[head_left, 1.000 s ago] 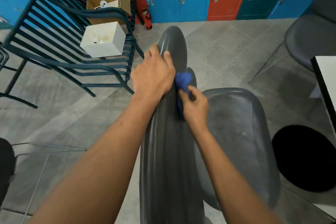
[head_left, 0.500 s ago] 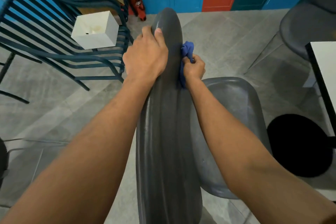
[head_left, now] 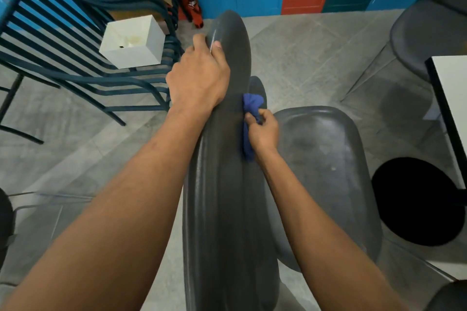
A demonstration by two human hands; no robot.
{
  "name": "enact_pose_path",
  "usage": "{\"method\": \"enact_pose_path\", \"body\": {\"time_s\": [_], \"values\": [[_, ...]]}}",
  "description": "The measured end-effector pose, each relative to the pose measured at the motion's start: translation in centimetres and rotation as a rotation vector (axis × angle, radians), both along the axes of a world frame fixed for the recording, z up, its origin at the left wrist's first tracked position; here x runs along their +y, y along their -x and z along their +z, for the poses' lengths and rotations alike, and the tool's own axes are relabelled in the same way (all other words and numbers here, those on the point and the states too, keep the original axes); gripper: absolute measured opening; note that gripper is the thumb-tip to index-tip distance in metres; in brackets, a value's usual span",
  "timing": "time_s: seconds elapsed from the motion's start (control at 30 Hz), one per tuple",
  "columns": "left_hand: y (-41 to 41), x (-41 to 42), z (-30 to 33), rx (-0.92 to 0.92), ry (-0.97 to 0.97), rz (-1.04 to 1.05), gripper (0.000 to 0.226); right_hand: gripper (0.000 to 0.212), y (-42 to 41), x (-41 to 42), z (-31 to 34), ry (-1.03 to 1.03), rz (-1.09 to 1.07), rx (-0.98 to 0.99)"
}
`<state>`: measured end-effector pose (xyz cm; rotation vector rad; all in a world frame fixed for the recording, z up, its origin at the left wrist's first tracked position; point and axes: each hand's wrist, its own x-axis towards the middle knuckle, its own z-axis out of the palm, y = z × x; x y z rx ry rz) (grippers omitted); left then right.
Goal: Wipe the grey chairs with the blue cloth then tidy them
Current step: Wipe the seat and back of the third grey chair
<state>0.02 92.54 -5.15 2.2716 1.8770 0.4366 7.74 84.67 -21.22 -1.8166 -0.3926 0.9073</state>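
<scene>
1. The blue cloth (head_left: 252, 118) is bunched in the right hand (head_left: 262, 129), fingers pinched round it, and pressed against the inner face of the grey chair (head_left: 227, 159) backrest, just above where the backrest meets the seat (head_left: 323, 164).
2. Half a second ago the cloth sat higher, close to the top of the backrest. It has now come down toward the seat, matching where it was a second ago, so the stroke looks like an up-and-down rub over one strip.
3. The left hand (head_left: 199, 81) still curls over the backrest's top edge, its grip closed on the chair, steadying it against the rubbing.
4. Judged from this, wiping is still under way: the seat shows dull smears and tidying has not begun.
5. Another grey chair (head_left: 424, 33) stands well apart on the right by a white bench (head_left: 452, 98).
6. A dark slatted bench (head_left: 63, 40) holding a white box (head_left: 134, 43) stands to the left.
</scene>
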Motion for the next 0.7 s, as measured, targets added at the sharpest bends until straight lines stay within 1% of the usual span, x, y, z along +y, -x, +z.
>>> {"method": "enact_pose_path", "body": {"time_s": [0.1,0.17,0.2,0.27,0.33,0.37,0.43,0.5,0.6,0.63,0.7], "values": [[0.0,-0.4,0.3,0.019,0.027,0.001,0.05,0.028,2.5,-7.1,0.8,-0.045,0.152,-0.065],[0.2,-1.1,0.6,0.034,0.07,-0.017,0.055,0.03,3.1,-9.6,0.9,-0.056,0.212,-0.086],[0.4,-1.7,0.7,0.044,0.087,-0.031,0.057,0.026,2.9,-9.5,1.0,-0.063,0.222,-0.092],[0.9,-3.4,0.9,0.072,0.119,-0.063,0.061,0.01,2.0,-7.5,1.0,-0.044,0.203,-0.104],[2.0,-5.9,0.7,0.092,0.138,-0.101,0.063,0.004,1.5,-5.4,1.0,-0.02,0.143,-0.095],[2.7,-7.2,0.5,0.086,0.138,-0.113,0.063,0.006,1.9,-5.2,1.2,-0.028,0.114,-0.088],[4.1,-9.2,0.2,0.041,0.145,-0.121,0.063,0.017,3.6,-7.4,2.2,-0.032,0.103,-0.116],[4.9,-10.4,0.1,-0.012,0.157,-0.114,0.062,0.021,5.5,-12.2,3.7,-0.047,0.151,-0.138],[5.4,-12.3,0.6,-0.045,0.19,-0.101,0.062,0.025,7.1,-18.8,4.6,-0.109,0.257,-0.108],[5.6,-13.2,0.7,-0.042,0.192,-0.1,0.062,0.024,7.1,-19.4,4.7,-0.108,0.265,-0.108],[6.6,-15.7,0.8,-0.038,0.196,-0.095,0.063,0.018,6.5,-17.6,4.5,-0.089,0.238,-0.119]]}}
